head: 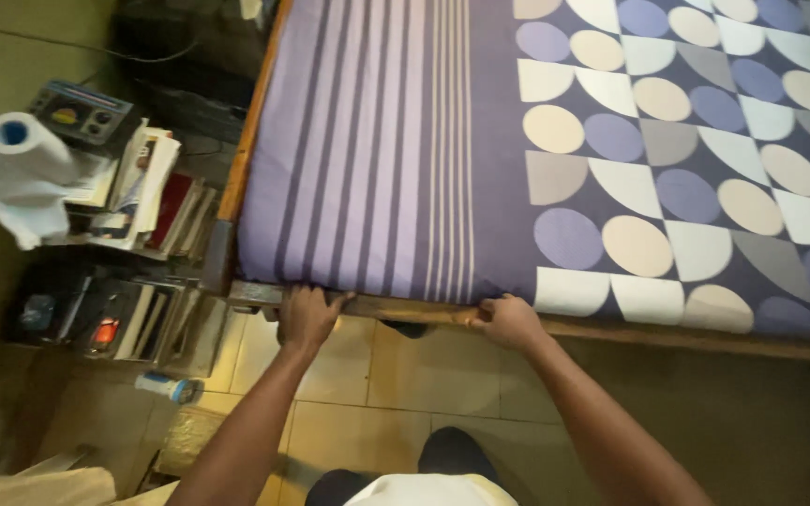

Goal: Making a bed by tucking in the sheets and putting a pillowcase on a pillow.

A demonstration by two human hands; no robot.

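Fingertips (330, 302) hidden under bedsheet (377, 187) edge

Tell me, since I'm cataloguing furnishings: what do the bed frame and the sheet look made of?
Bed frame: apparently wood, brown with a dull worn finish along the rail. Bedsheet: woven cloth, likely cotton, matte, printed with stripes and circles, lying soft over the mattress edge.

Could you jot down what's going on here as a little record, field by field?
Place: bedside, seen from above
Left hand: fingers pressed at the edge of the bed sheet, on the wooden bed frame
Right hand: gripping the sheet's edge at the frame
Sheet: purple stripes, then circles and quarter-circles
Beside the bed: paper towel roll, stacked books
Floor: tiles, small bottle
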